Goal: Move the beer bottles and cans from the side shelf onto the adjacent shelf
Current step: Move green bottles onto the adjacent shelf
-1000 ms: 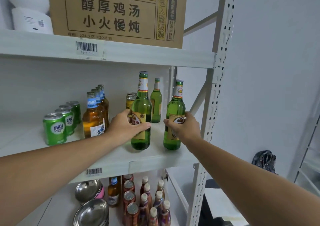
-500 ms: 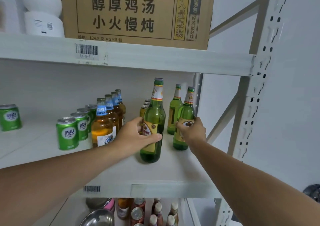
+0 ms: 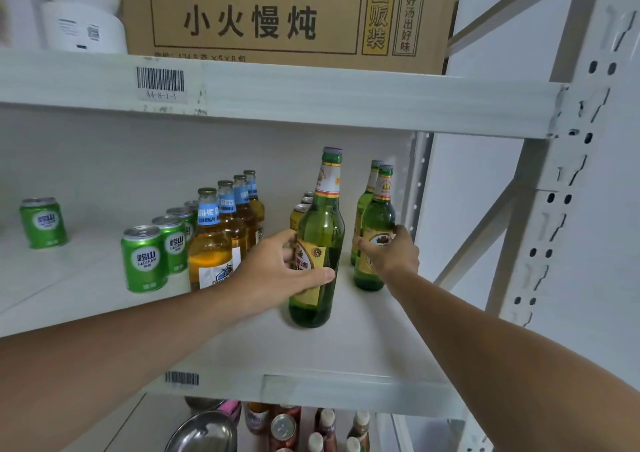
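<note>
My left hand [image 3: 277, 271] grips a tall green beer bottle [image 3: 320, 223] that stands upright near the middle of the white shelf [image 3: 363, 347]. My right hand [image 3: 391, 252] wraps around a second green bottle [image 3: 377, 216] further back and right, with a third green bottle [image 3: 365, 202] right behind it. A row of amber bottles with blue neck labels [image 3: 211, 244] stands to the left. Beside them sit green cans [image 3: 143, 259], and a lone green can [image 3: 43, 223] is at the far left. Gold cans [image 3: 298, 214] peek out behind the held bottle.
A cardboard box [image 3: 284, 12] and white rolls [image 3: 83, 26] sit on the shelf above. The perforated upright post [image 3: 568, 188] and a diagonal brace stand at the right. Below are small bottles, cans [image 3: 284, 427] and a steel bowl [image 3: 204, 432].
The view has moved closer and up towards the shelf. Both hands have pushed their green bottles deeper onto the shelf, the right one now next to the rear green bottle.
</note>
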Demonstrator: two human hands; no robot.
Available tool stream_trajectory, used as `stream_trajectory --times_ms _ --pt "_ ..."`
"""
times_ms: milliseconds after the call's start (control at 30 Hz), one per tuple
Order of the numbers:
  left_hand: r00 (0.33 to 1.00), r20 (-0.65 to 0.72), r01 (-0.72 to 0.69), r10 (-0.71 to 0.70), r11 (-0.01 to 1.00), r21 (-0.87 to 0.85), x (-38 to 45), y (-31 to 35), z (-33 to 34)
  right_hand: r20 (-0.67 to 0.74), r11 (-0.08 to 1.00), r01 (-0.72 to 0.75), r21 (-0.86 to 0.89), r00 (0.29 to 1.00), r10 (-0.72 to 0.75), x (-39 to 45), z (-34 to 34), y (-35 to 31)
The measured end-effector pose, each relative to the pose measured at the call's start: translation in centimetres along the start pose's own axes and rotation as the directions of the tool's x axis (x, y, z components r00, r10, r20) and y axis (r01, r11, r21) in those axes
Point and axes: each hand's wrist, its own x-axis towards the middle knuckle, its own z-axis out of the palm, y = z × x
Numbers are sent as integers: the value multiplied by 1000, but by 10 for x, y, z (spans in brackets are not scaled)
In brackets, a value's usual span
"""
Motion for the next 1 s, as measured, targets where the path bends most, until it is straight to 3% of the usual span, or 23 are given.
stream_trajectory --times_ms 1000 --pt "991 -40 128 -129 991 -30 -17 -2 20 156 999 18 37 988 -23 -6 -4 -7"
